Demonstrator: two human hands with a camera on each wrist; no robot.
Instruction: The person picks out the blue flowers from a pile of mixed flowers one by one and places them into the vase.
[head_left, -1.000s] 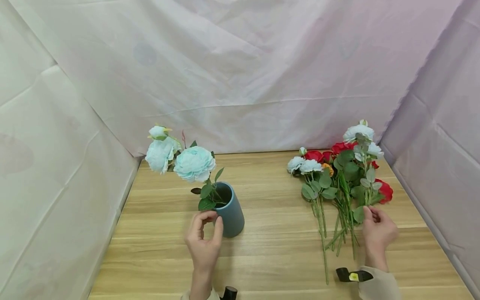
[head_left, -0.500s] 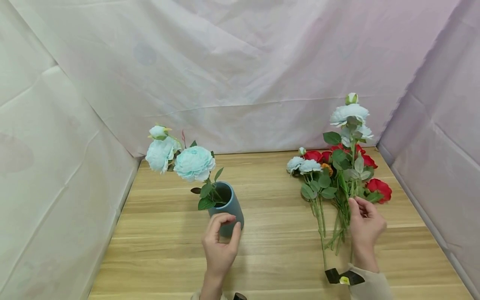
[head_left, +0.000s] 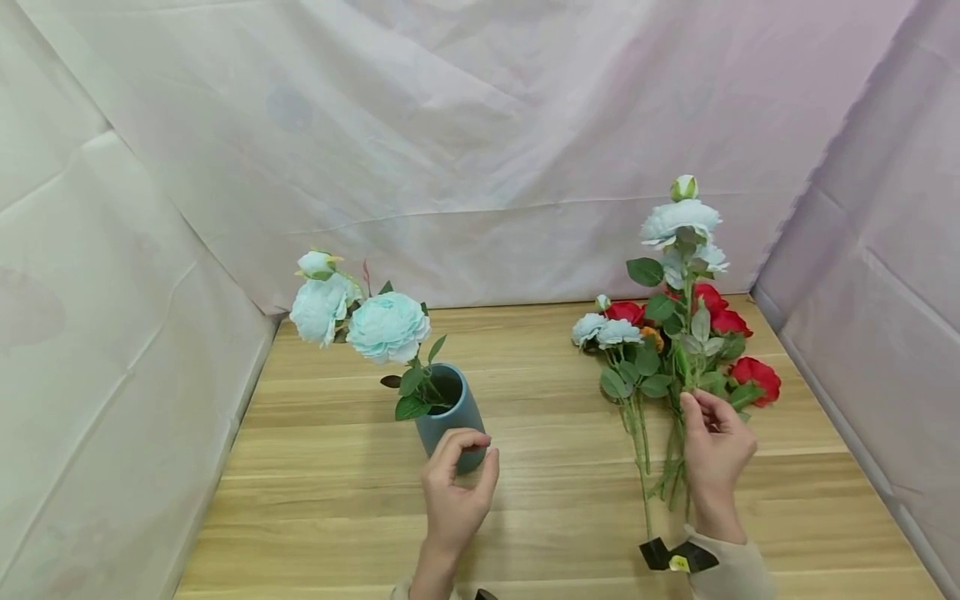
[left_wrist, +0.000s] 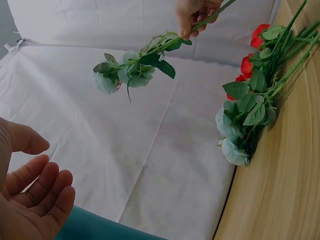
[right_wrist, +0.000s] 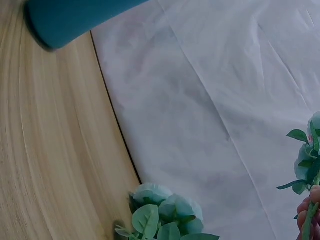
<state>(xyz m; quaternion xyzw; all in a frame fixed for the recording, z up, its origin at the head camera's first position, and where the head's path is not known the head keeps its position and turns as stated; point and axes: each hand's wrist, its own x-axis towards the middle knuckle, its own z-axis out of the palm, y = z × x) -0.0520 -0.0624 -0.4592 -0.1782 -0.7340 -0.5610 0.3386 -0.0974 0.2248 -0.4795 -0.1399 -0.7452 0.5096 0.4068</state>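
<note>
My right hand (head_left: 716,454) pinches the green stem of a pale blue artificial flower (head_left: 681,223), whose blooms and closed bud stand up above the pile. In the left wrist view that flower (left_wrist: 135,70) hangs clear of the table, sloping. My left hand (head_left: 459,492) is in front of the blue-grey vase (head_left: 468,421), with thumb and fingers loosely bent apart and nothing between them. Two large pale blue blooms (head_left: 390,327) and a bud lean out of the vase to the left. The vase's lower front is partly hidden by my left hand.
On the right of the wooden table (head_left: 555,517) lies a pile of artificial flowers: red roses (head_left: 756,381), small pale blue blooms (head_left: 618,332), an orange one (head_left: 653,337), with stems pointing towards me. Pale cloth walls (head_left: 480,150) enclose the back and both sides.
The pale blue flower has come up off the pile in my right hand and shifted left. My left hand has drawn back from the vase's rim, moving right and towards me.
</note>
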